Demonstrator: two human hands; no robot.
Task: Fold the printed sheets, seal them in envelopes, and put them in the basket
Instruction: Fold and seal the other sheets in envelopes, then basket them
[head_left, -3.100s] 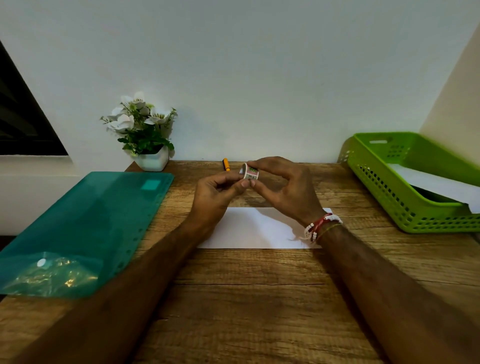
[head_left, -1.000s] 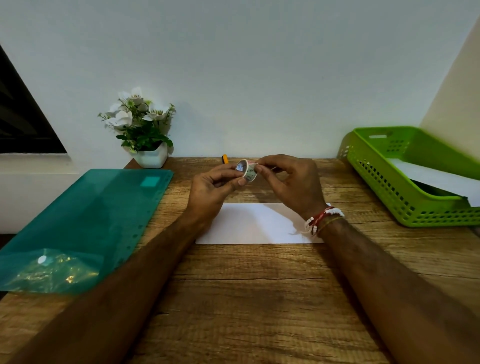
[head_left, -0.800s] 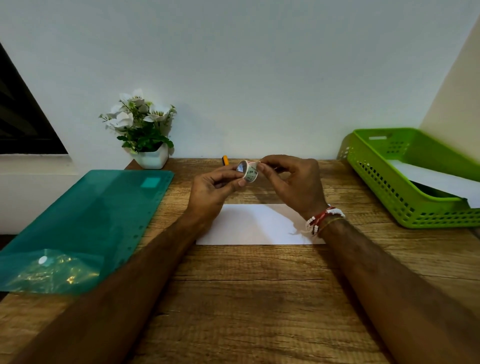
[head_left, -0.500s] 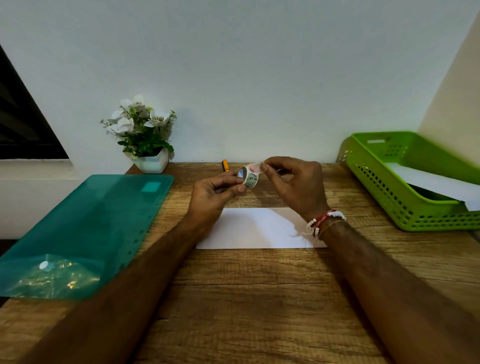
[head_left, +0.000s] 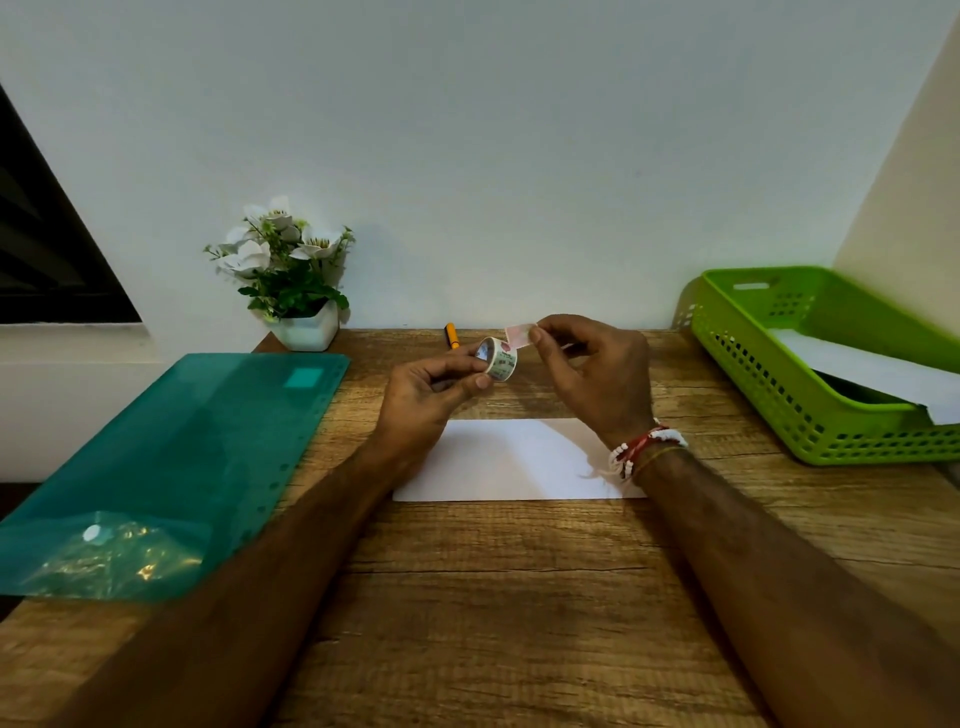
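Around the work, a teal folder (head_left: 171, 457) lies along the left edge of the wooden table (head_left: 493, 597), overhanging it, with a crinkled plastic bag (head_left: 114, 556) on its near end; what the bag holds is too blurred to tell. A flower pot (head_left: 291, 280) with white blossoms stands at the far edge against the wall, and just right of it lies an orange pen (head_left: 452, 335), its near end hidden behind the hands. The green basket (head_left: 779, 384) sits at the far right corner, cut off by the frame, and white paper (head_left: 872, 369) rests slanted inside it, sticking out over the near rim. Above the middle of the table the left hand (head_left: 426, 395) grips a small tape roll (head_left: 500, 361) between thumb and curled fingers, while the right hand (head_left: 597, 379), beaded bracelets (head_left: 641, 449) at its wrist, pinches the tape strip (head_left: 519, 332) peeled up from the roll. The print on the tape is too small to read. The white envelope (head_left: 509, 462) lies flat on the table right below both hands, near the centre, with its left and right ends covered by the wrists, and no flap or seam can be made out on it
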